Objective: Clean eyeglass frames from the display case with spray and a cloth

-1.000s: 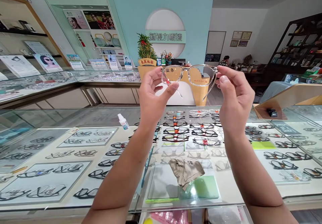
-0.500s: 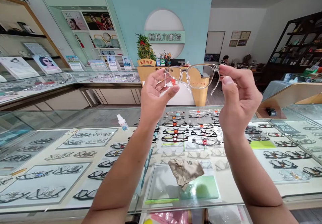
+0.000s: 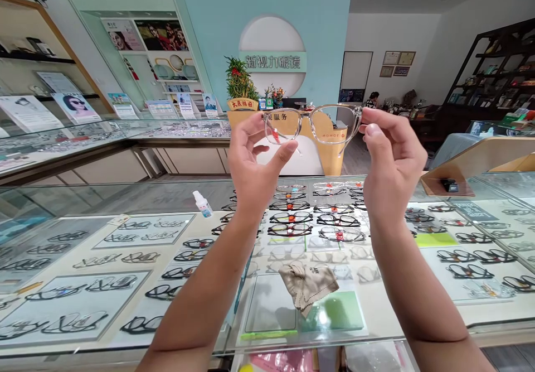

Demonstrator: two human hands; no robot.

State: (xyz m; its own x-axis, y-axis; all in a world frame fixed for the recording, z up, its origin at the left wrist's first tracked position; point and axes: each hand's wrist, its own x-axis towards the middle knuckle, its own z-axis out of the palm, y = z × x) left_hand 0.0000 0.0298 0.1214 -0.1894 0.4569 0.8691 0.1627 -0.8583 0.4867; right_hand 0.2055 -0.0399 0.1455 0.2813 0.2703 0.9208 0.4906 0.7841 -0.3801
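A pair of clear-framed eyeglasses (image 3: 306, 114) is held up level above the counter, with a small red tag by the left lens. My left hand (image 3: 259, 157) is closed on the frame's left end, thumb below the lens. At the opposite end, my right hand (image 3: 390, 163) pinches the frame near the hinge between thumb and index finger. Below them, a crumpled beige cleaning cloth (image 3: 308, 285) lies on the glass top of the display case. A white spray bottle (image 3: 203, 203) stands on the glass to the left, beyond my left forearm.
Several rows of eyeglasses (image 3: 291, 217) fill the glass display case (image 3: 267, 336) before me. A wooden stand (image 3: 493, 151) rises at the right. Behind are a wooden reception desk (image 3: 251, 124) with a potted plant (image 3: 240, 79), and a person (image 3: 371, 100) farther back.
Both hands have shifted slightly left with the eyeglasses. The frame has turned a little, so its temples show at a different angle. Cloth and bottle stay where they were.
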